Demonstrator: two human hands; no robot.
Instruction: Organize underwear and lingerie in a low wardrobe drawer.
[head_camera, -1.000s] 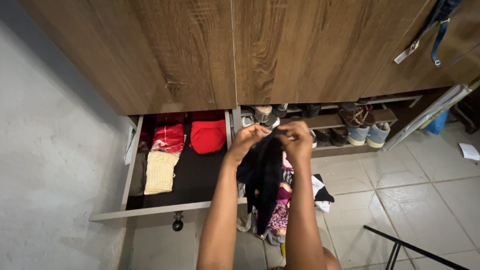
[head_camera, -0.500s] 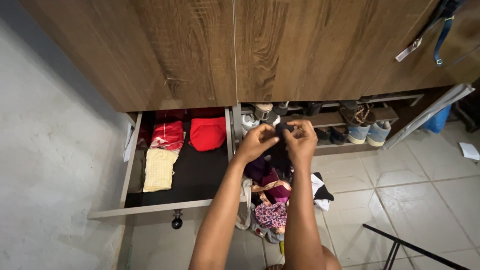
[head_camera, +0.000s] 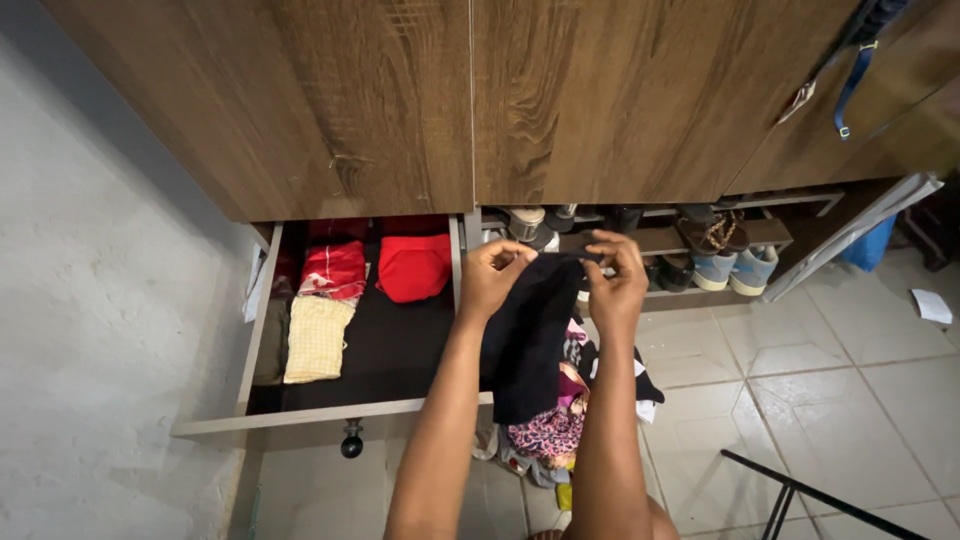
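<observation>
We observed two bare forearms without sleeves, watch or bracelet; the left hand (head_camera: 492, 278) and right hand (head_camera: 617, 285) carried no gloves, and no rings were discernible.

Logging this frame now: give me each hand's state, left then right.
Left hand: closed, pinching the top edge of the black garment.
Right hand: closed, pinching the same garment's other top corner.

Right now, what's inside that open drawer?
The drawer holds a red folded garment, a red-and-white one and a pale yellow checked one. Its back is shadowed under the wardrobe, so anything there is hidden.
</observation>
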